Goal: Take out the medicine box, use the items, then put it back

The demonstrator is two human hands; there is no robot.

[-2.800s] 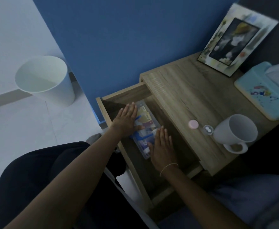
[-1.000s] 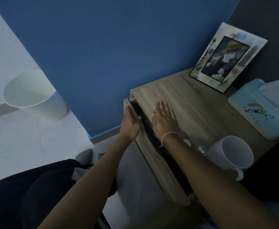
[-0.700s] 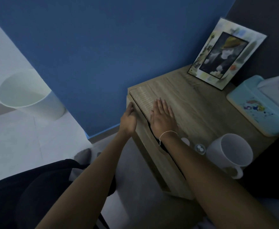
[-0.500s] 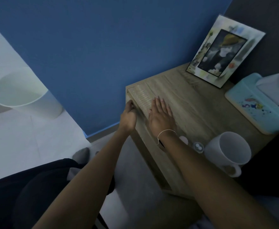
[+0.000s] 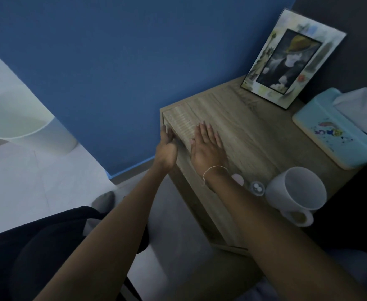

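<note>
The left hand (image 5: 167,148) presses its flat fingers against the shut drawer front (image 5: 179,170) near the top corner, gripping nothing. The right hand (image 5: 207,148) lies spread, palm down and empty, on the wooden bench (image 5: 250,131) just beside that edge, a thin bracelet (image 5: 214,170) at the wrist. The medicine box is out of sight, with the drawer closed flush. Near the right forearm sit a small pink cap (image 5: 237,178) and a clear pill container (image 5: 257,187), touching a white mug (image 5: 295,192). Farther back stand a picture frame (image 5: 291,59) and a light blue tissue box (image 5: 334,131). On the floor to the left is a white bin (image 5: 26,122)
</note>
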